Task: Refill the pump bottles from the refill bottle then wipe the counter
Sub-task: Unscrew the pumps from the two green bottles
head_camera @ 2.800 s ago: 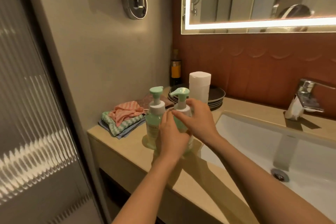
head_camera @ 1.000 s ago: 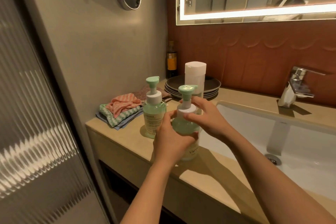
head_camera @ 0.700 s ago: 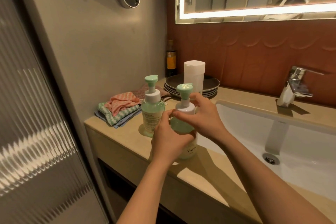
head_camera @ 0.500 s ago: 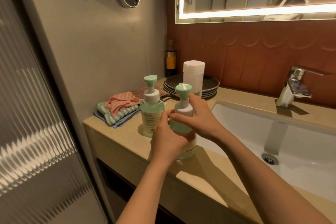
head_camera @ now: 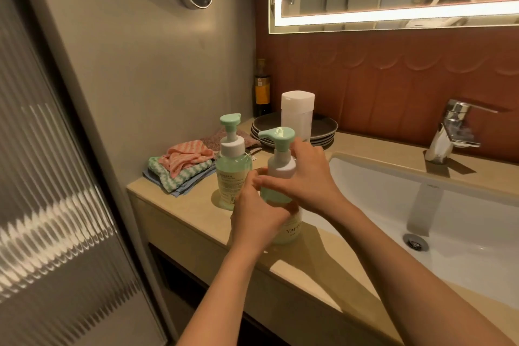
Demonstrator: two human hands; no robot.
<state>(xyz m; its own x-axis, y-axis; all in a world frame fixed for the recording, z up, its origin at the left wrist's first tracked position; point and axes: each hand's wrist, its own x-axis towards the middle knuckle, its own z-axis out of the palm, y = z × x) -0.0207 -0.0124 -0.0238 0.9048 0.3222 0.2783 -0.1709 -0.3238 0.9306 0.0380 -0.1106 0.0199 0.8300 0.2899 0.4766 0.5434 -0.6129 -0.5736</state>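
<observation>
Two green pump bottles with mint pump heads stand on the beige counter (head_camera: pixel 196 213). My left hand (head_camera: pixel 258 213) grips the body of the nearer pump bottle (head_camera: pixel 280 166). My right hand (head_camera: pixel 306 180) wraps round its white collar just under the pump head. The other pump bottle (head_camera: pixel 231 166) stands untouched just to the left. A white refill bottle (head_camera: pixel 297 115) with its cap on stands behind them. Folded cloths (head_camera: pixel 182 166), pink on green and blue, lie at the counter's left end.
A stack of dark plates (head_camera: pixel 323 129) sits behind the refill bottle, and a dark bottle with a yellow label (head_camera: pixel 262 90) stands in the corner. The white sink basin (head_camera: pixel 421 211) and chrome faucet (head_camera: pixel 449 135) lie to the right. A ribbed glass door (head_camera: pixel 50 205) is at left.
The nearer pump bottle has come toward the counter's front edge, away from the other bottle. My right hand has shifted round the collar and the pump spout now points left.
</observation>
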